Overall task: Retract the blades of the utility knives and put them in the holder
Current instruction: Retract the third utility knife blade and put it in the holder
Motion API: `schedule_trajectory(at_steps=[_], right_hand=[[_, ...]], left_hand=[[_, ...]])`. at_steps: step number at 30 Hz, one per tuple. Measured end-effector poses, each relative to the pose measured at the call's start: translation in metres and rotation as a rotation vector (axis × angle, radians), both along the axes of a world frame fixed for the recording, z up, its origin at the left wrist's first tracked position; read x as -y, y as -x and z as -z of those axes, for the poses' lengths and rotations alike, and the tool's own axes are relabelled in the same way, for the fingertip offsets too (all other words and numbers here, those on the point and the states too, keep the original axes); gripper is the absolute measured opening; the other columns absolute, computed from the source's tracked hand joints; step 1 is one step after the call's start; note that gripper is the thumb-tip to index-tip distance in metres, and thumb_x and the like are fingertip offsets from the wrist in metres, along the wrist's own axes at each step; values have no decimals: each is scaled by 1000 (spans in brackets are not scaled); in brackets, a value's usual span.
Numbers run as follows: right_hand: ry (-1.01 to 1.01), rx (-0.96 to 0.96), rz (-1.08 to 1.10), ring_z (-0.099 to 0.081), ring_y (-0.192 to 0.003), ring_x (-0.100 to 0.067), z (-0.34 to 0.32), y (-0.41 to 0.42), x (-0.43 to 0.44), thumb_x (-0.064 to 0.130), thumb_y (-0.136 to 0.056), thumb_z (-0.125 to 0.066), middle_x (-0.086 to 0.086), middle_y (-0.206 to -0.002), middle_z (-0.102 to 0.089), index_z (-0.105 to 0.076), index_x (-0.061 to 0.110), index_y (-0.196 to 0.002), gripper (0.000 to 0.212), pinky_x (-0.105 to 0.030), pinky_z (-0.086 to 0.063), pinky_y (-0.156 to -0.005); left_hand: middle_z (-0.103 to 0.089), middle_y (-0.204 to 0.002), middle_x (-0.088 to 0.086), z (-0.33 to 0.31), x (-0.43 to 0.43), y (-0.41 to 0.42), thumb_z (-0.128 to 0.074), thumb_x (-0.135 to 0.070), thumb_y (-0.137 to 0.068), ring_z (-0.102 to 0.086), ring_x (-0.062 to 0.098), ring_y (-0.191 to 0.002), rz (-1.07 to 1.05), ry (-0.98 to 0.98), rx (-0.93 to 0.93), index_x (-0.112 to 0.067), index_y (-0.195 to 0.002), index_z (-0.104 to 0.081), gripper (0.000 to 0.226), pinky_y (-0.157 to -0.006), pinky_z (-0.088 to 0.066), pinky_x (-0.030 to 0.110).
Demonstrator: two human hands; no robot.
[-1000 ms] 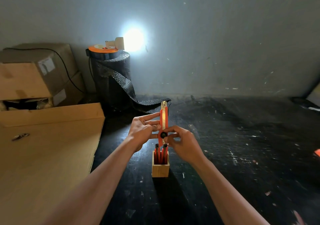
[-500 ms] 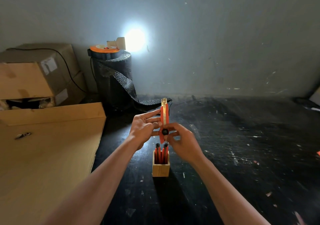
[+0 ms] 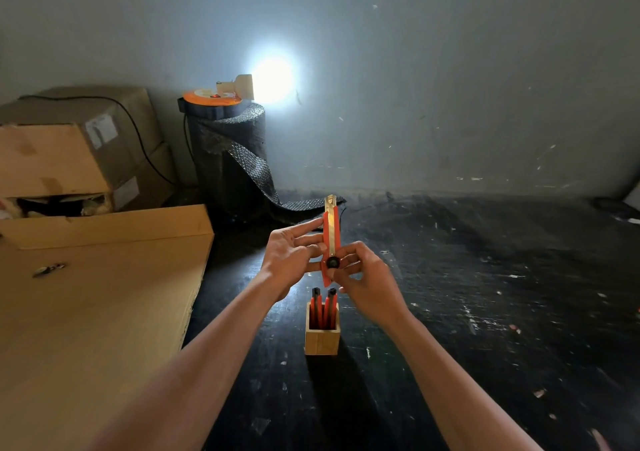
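I hold an orange utility knife upright above the table, its metal tip pointing up and away. My left hand steadies the knife's body from the left side. My right hand grips the lower end, with the thumb on the black slider knob. Right below the hands stands a small square wooden holder on the black table. Two orange knives with black ends stick up out of it.
A large flat cardboard sheet covers the left side, with a small metal object on it. Cardboard boxes stand at the back left. A roll of black bubble wrap with a lamp on top stands by the wall.
The knife and both hands have risen slightly above the holder. The grip is the same, and the blade tip looks about as long as before.
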State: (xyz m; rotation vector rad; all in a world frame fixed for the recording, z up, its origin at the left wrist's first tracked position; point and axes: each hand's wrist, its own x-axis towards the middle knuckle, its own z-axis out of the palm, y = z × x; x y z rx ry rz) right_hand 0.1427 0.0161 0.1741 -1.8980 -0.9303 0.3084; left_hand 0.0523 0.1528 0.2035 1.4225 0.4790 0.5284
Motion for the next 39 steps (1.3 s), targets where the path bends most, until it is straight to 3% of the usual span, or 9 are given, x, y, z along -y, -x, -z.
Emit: schedule_trajectory(at_steps=[3,6,12,17,24,30,33,36,39], right_hand=[[-13,18,-5,-64,-90,-1,0,-1,1,26,-92,-74,12,-103,-69,-60,28,-113,25,-16,-51,-74],[-2,69,-48,-64,-94,-5,0,-2,3,14,-96,-70,10,-111,-67,-64,27,-121,29,-28,-61,-83],[5,94,-6,-64,-89,-1,3,-2,1,19,-94,-71,8,-109,-71,-63,27,-109,18,-11,-47,-70],[-4,81,7,-69,-95,-10,14,1,-2,22,-91,-75,9,-105,-71,-60,32,-102,21,-31,-60,-83],[-123,-170,-20,-76,-90,-10,12,-9,-8,29,-95,-71,4,-108,-74,-50,28,-135,45,-25,-63,-70],[-120,-183,-7,-79,-79,-21,32,-34,-16,7,-94,-70,-7,-91,-79,-67,12,-110,17,-46,-66,-74],[-73,-189,14,-78,-79,-24,49,-43,-19,10,-93,-73,-7,-90,-76,-66,17,-103,14,-51,-65,-75],[-6,-194,27,-76,-83,-22,69,-49,-24,14,-94,-72,-5,-91,-74,-65,19,-99,10,-46,-65,-78],[78,-156,34,-69,-85,-13,89,-54,-29,19,-95,-71,0,-94,-70,-66,15,-101,9,-24,-56,-70]], left_hand=[[-82,-93,-1,1,0,-2,-62,17,-89,-80,19,-86,-2,2,3,-11,-131,-66,51,-63,-62,30],[-82,-89,-5,0,1,-1,-62,17,-90,-80,16,-83,-6,2,9,-11,-131,-66,50,-61,-62,27],[-82,-85,-6,2,2,-1,-60,19,-89,-80,15,-79,-6,5,18,-14,-130,-66,53,-59,-62,29],[-82,-95,0,12,-2,0,-60,19,-89,-80,21,-87,-9,19,19,-13,-132,-65,53,-64,-63,34],[-80,-106,10,41,-2,2,-62,18,-89,-78,30,-95,34,72,15,-17,-129,-67,53,-74,-64,46],[-79,-108,12,83,-1,-8,-70,9,-87,-78,27,-97,-60,-67,-93,-13,-126,-69,45,-87,-62,49],[-75,-118,14,104,-5,-9,-69,1,-90,-75,15,-97,-168,-195,-245,-11,-132,-65,44,-87,-63,37],[-69,-132,10,129,-5,-6,-78,-10,-86,-68,20,-115,-158,-286,-396,-11,-138,-59,55,-96,-58,33],[-60,-143,8,156,-3,-6,-84,-16,-80,-62,23,-126,-147,-327,-527,-12,-144,-54,70,-106,-52,44]])
